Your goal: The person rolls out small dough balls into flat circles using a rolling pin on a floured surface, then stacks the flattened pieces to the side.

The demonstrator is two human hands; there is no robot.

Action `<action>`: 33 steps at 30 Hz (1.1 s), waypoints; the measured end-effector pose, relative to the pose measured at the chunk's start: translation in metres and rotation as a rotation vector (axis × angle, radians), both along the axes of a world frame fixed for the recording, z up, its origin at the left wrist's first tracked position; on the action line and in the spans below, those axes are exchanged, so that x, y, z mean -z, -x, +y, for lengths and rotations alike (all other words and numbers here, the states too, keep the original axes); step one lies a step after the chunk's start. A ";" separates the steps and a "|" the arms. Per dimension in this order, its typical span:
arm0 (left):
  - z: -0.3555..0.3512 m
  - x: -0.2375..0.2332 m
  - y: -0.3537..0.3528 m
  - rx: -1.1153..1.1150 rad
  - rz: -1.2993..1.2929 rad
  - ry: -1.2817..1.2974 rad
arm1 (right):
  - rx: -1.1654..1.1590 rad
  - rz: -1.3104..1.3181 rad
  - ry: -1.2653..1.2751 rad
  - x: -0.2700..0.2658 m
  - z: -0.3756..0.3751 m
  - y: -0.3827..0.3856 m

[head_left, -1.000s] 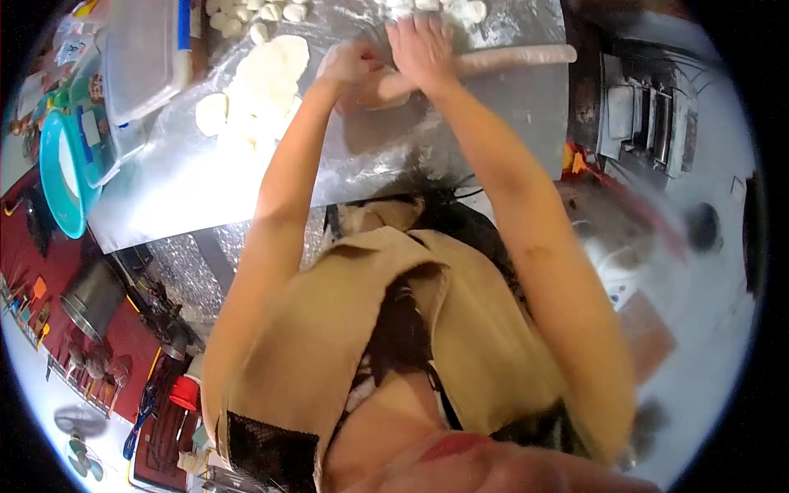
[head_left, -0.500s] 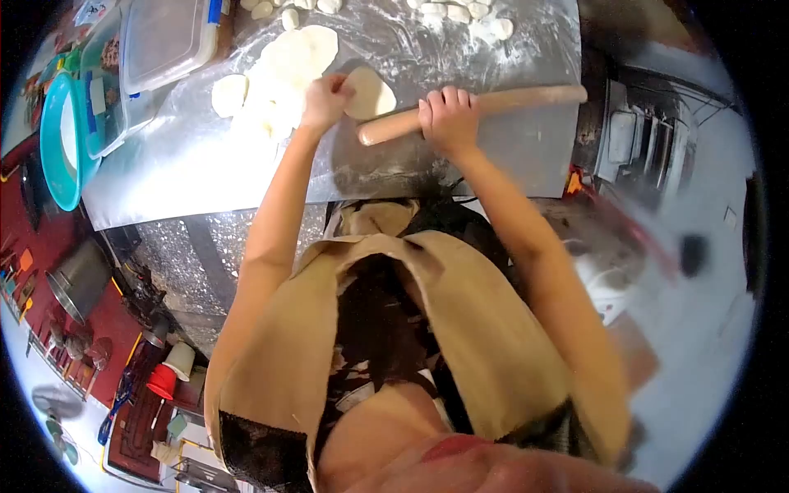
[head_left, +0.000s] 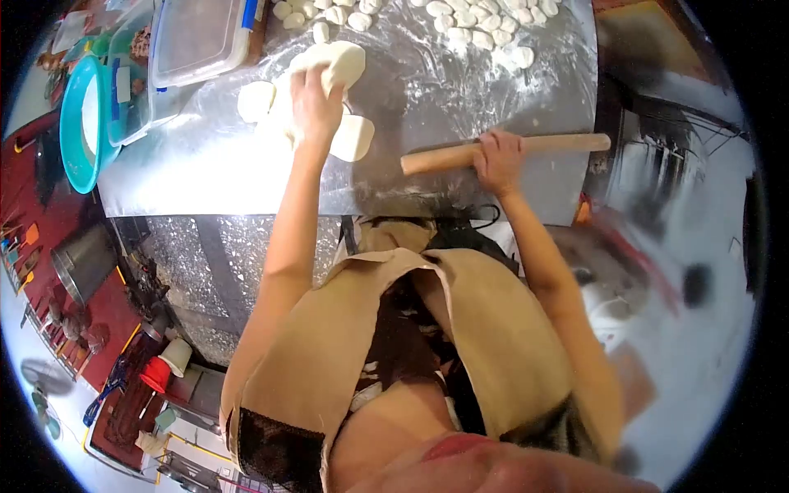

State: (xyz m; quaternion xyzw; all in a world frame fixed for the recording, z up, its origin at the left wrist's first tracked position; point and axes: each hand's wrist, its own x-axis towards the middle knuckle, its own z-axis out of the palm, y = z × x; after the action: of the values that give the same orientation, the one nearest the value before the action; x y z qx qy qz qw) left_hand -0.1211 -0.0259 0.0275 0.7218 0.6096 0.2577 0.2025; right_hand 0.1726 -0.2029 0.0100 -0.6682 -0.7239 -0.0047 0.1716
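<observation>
My left hand reaches over a pile of flat, pale dough rounds, thumb apart from the fingers and fingertips down at the dough. Nothing shows gripped in it, though the hand hides part of the pile. One rolled dough round lies just right of my left wrist, at the pile's near edge. Another round is to the left. My right hand is wrapped round the middle of a wooden rolling pin, which lies slantwise on the right of the metal table.
Small dough pieces lie in two groups at the far side of the floured metal table. Lidded plastic containers and a turquoise basin of white powder stand on the left. The table's near edge runs before my apron.
My left hand has left the dough round by the rolling pin and moved over the pile. The round now lies nearer the pile. My right hand has drawn the pin rightward and nearer me.
</observation>
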 end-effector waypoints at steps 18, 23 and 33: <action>0.016 0.043 -0.230 0.732 0.004 0.716 | 0.561 -0.062 0.063 0.016 0.079 -0.045; -0.011 0.056 -0.212 0.601 -0.039 0.583 | 0.537 -0.100 0.033 0.014 0.044 -0.029; -0.023 0.036 -0.199 0.562 0.058 0.501 | 0.383 -0.083 -0.014 0.041 0.064 -0.041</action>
State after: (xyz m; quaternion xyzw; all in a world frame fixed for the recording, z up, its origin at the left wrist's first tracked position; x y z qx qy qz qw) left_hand 0.0777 -0.0485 -0.0087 0.7962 0.4372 0.0144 0.4180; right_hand 0.2141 -0.1387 -0.0311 -0.7918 -0.5899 -0.0698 0.1423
